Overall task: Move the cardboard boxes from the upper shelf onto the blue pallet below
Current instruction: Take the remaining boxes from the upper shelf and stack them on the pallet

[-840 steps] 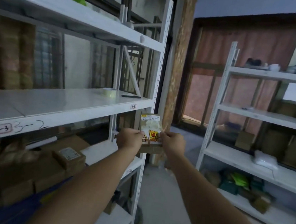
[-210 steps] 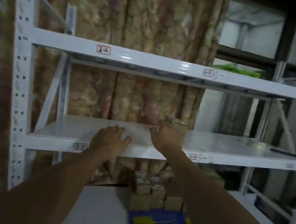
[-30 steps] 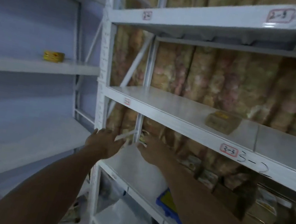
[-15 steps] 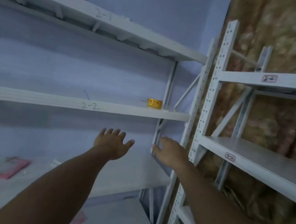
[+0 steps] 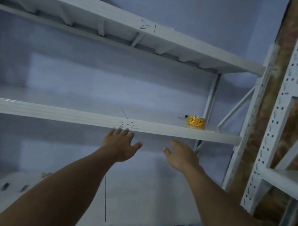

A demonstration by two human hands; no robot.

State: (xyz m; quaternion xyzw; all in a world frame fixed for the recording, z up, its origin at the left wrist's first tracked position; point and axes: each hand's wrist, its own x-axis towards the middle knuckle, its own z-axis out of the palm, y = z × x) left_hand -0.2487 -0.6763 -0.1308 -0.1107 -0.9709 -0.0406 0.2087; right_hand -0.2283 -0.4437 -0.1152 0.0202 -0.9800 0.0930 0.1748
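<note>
As left hand (image 5: 119, 145) and right hand (image 5: 182, 157) hover splayed, empty, a yellow box (image 5: 196, 122) sits apart, upper-right.

A white metal shelf (image 5: 84, 118) marked 2-2 carries a small yellow box (image 5: 196, 122) near its right end.

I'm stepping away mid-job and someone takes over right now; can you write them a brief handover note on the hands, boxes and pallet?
Left hand: open, empty, fingers spread at the front edge of the shelf marked 2-2.
Right hand: open, empty, beside it, below that edge.
Cardboard boxes and blue pallet: neither in view; only a small yellow item sits at the shelf's right end.
Done: cannot tell from this view.
Left: locate the boxes and pallet, then move boxes down.
</note>
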